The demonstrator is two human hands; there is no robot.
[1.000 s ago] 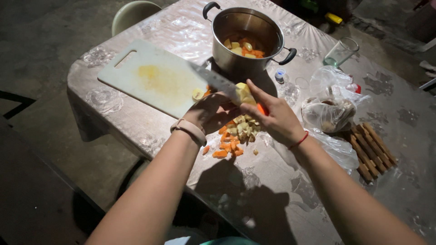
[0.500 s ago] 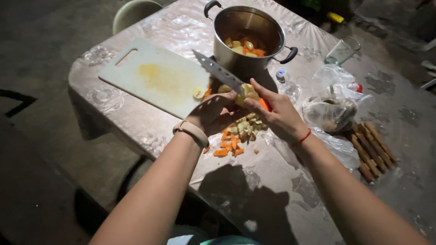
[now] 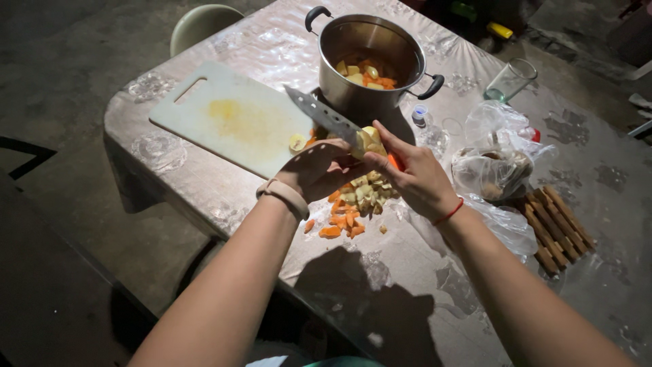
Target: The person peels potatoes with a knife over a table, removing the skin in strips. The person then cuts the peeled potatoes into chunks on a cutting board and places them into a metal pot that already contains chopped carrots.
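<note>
Both our hands meet above the bench (image 3: pixel 204 183) — our left hand (image 3: pixel 316 170) has its fingers closed round the knife (image 3: pixel 322 117), our right hand (image 3: pixel 415 178) pinches a pale potato piece (image 3: pixel 370 141) against the blade. Below them lies a pile of peelings (image 3: pixel 353 200), between the white cutting board (image 3: pixel 231 117) and the steel pot (image 3: pixel 370 54).

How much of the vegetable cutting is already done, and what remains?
Done: cut yellow and orange pieces lie in the pot, and a heap of peelings lies on the table. In hand: the left hand and right hand work the knife on a pale vegetable. What remains cannot be told.
</note>
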